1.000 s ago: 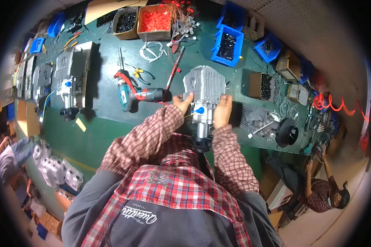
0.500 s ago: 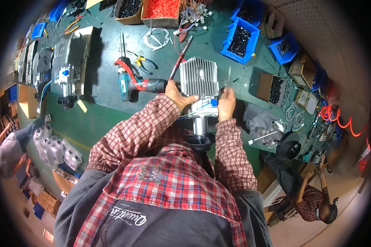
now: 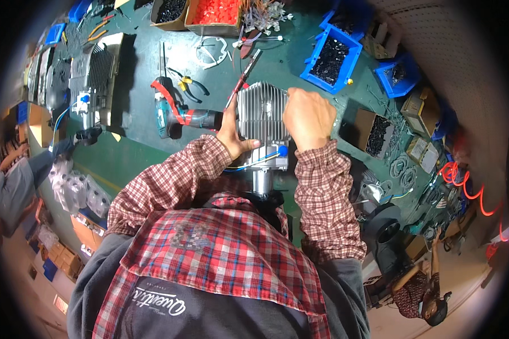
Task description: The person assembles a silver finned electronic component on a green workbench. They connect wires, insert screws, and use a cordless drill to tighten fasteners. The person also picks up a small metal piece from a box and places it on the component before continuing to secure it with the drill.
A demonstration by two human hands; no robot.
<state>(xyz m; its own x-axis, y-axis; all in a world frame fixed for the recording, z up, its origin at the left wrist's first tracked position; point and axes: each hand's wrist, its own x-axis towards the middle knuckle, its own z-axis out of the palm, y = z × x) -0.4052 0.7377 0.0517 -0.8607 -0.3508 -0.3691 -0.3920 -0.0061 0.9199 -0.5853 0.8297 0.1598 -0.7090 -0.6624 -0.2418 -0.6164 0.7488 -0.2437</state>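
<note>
The unit (image 3: 260,113), a finned grey housing, sits at the centre of the frame, between the person's two hands, its long axis running nearly straight up and down the picture: fins above, a bare metal neck (image 3: 262,182) below, and a black wheel at the lowest end. A blue cap (image 3: 283,151) marks its lower right.

The left hand (image 3: 233,135) holds the unit's left side, its thumb laid across the front just below the fins and the other fingers reaching up along the edge, spread from the thumb. The right hand (image 3: 310,116) is at the upper right of the fins, its fingers curled in; whether they pinch anything cannot be told. The unit thus lies directly right of the left fingers and left of the right ones; the right hand is nearer its top.

On the bench (image 3: 277,68), a drill (image 3: 163,113) lies to the left.
</note>
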